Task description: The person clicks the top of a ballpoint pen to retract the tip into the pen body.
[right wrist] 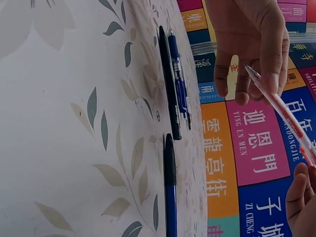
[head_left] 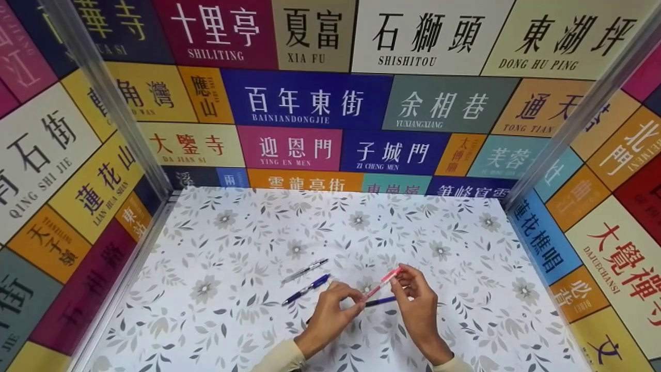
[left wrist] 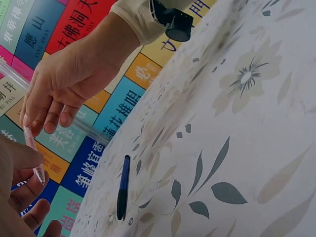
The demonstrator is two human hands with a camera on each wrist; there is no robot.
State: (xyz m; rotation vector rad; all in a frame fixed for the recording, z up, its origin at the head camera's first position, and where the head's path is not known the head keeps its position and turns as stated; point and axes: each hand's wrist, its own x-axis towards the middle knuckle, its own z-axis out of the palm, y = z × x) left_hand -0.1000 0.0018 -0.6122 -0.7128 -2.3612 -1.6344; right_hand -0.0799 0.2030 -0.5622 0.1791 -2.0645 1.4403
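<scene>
A red pen with a clear barrel (head_left: 382,284) is held slanting above the table between both hands. My left hand (head_left: 333,316) pinches it near its pointed tip, which shows in the right wrist view beside the left thumb (right wrist: 271,81). At the pen's red upper end, my right hand (head_left: 418,305) grips with thumb and fingers. Below them a blue pen with a dark end (head_left: 384,300) lies on the table, partly covered by the hands in the head view. In the left wrist view, that blue pen (left wrist: 123,187) lies apart from both hands.
Left of the hands lie a blue-and-clear pen (head_left: 307,290) and a clear pen (head_left: 304,270). A black pen (right wrist: 170,84) lies beside them, mostly hidden by the left hand in the head view. The table (head_left: 248,341) has a floral cover; lettered panels (head_left: 307,98) surround it.
</scene>
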